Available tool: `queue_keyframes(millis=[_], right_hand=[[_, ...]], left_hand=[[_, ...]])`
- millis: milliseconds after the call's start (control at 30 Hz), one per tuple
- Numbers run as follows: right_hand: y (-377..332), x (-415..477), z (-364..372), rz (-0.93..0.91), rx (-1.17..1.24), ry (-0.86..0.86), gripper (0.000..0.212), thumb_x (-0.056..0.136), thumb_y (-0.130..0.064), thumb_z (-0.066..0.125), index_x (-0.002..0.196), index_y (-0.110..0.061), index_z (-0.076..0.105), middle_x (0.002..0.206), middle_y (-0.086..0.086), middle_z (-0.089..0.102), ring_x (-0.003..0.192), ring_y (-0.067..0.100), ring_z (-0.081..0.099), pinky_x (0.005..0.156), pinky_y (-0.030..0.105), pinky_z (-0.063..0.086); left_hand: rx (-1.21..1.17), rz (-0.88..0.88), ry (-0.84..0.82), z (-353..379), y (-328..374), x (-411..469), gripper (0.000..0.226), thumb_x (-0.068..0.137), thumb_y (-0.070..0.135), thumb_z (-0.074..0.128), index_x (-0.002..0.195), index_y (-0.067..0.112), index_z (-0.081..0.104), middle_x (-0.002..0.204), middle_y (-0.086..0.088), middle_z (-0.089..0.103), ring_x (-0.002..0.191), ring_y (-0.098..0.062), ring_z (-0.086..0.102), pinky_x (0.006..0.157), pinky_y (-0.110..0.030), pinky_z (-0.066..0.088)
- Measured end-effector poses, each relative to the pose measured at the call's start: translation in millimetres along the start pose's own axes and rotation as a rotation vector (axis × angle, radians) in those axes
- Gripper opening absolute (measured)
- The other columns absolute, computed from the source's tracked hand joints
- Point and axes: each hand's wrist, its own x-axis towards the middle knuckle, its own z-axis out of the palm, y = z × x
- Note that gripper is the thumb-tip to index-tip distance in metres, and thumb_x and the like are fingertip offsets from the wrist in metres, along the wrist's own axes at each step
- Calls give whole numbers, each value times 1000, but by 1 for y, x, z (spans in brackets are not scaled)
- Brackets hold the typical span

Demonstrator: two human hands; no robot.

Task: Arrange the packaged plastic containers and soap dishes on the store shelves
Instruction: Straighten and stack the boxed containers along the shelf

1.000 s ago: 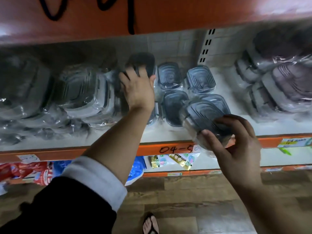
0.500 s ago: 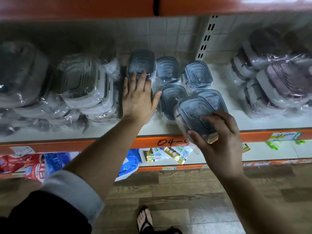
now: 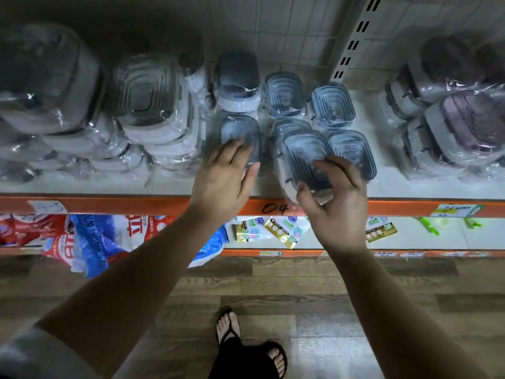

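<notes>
1. One blue-lidded container (image 3: 303, 157), film-wrapped. My right hand (image 3: 336, 203) has it, thumb and fingers curled round its near end. It sits at the front of the shelf (image 3: 109, 187), with its near end out past the orange rail (image 3: 109, 205) and its far end overlapping a second container (image 3: 287, 125) of the same kind. I cannot tell whether it rests on that one or hangs just above it.
2. One left hand (image 3: 221, 184). The fingers are straight and slightly spread, and the tips lie on the near edge of the front-left container (image 3: 240, 129). It grips nothing.
3. Three neighbours in the same group: two back-row containers (image 3: 284, 94) and a front-right container (image 3: 352, 151), the last just beside the held one.
4. Two flanking stocks: larger grey packs (image 3: 153, 105) to the left and purple-lidded packs (image 3: 470, 121) to the right, both apart from the work.
5. Step in hand, by my reading: setting the held unit into the front row while the left hand steadies its neighbour.
6. Next move calls for pushing the unit inward clear of the rail, squaring it with the row, then releasing it. The film looks slippery, so I expect sliding.
</notes>
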Motion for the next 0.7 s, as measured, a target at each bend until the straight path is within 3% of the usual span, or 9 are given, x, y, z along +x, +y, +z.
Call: queue_keyframes(millis=[133,300,433,500,700], right_hand=[[-25,18,23,-63,9,-65,33,88,-26,69,110,-2,68,117,14,63,106,34,61,97,51,45],[-59,51,60,-105,-178,-200,40,97,-43,53,121,-12,61,130,5,55,112,35,51,99,36,36],[-74,64,77,-127,-322,-285,43,101,-47,40,121,-14,60,134,3,48,115,37,46,91,41,43],[-76,64,81,-114,-341,-397,45,103,-47,34,118,-15,61,133,3,48,116,37,48,97,43,43],[-70,37,53,-112,-221,-391,39,98,-29,47,136,-23,54,137,0,54,123,33,43,104,44,38]], left_hand=[[37,43,-15,-2,-12,-53,48,97,34,36,122,4,63,120,-14,64,112,-33,58,99,-39,39],[104,35,-37,-3,-37,-75,43,97,34,37,116,8,66,108,-8,67,97,-32,61,84,-39,42],[151,15,-40,-2,-47,-84,41,97,34,39,113,9,67,106,-6,68,93,-32,62,81,-40,42],[177,18,-62,-5,-50,-87,43,97,36,37,113,9,67,106,-7,68,93,-31,62,81,-40,42],[205,7,-68,-29,-42,-96,42,97,34,34,108,11,67,100,-7,68,89,-30,62,82,-40,41]])
